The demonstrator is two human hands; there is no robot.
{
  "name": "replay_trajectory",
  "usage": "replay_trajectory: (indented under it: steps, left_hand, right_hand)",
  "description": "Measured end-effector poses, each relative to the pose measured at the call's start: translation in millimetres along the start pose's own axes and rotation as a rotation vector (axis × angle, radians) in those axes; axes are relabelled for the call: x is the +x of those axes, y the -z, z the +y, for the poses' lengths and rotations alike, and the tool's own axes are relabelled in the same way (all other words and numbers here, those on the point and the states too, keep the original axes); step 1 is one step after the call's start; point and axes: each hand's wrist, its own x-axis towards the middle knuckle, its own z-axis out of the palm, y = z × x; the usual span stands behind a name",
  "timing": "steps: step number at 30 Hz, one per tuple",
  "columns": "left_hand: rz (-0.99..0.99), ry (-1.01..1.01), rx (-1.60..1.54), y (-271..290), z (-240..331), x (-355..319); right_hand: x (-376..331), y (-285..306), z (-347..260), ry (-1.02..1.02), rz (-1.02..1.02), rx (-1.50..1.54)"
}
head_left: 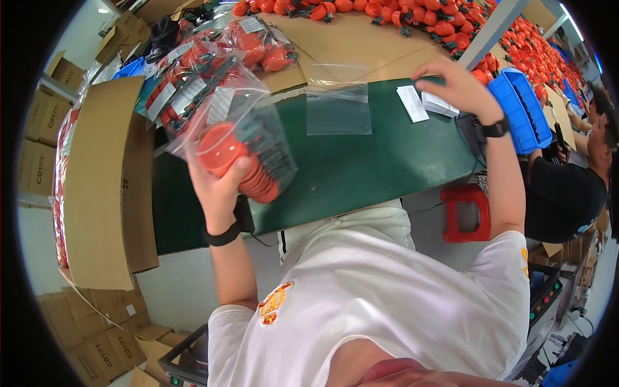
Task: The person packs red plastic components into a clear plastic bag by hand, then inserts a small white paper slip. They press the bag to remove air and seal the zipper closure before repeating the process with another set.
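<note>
My left hand (216,187) is closed around a clear zip bag (258,106) and the stacked orange cup-shaped plastic parts (256,180) inside it. Dark green pieces show through the far side of this bag, which is held tilted above the green table. Over the table's right part, my right hand (461,87) has its fingers apart and bent, with nothing visible in them. Just under it lie a white paper slip (412,104) and a small stack of white slips (440,104). A flat clear zip bag (338,109) rests on the table between my hands.
Filled bags (187,90) of orange parts are piled at the far left, beside an open cardboard box (103,187). Loose orange parts (445,26) heap along the back. A blue bin (521,109) stands at right, near a co-worker (567,187) and a red stool (464,213).
</note>
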Motion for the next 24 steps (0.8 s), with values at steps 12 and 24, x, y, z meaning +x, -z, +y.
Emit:
replay_trajectory:
  steps: [12,24]
  left_hand:
    - [0.003,0.015,0.092,-3,7,-3]
    - [-0.018,0.103,0.140,-9,3,1]
  right_hand:
    - [11,-81,80,-0.183,-0.288,-0.493]
    - [-3,-90,80,-0.100,-0.111,-0.395]
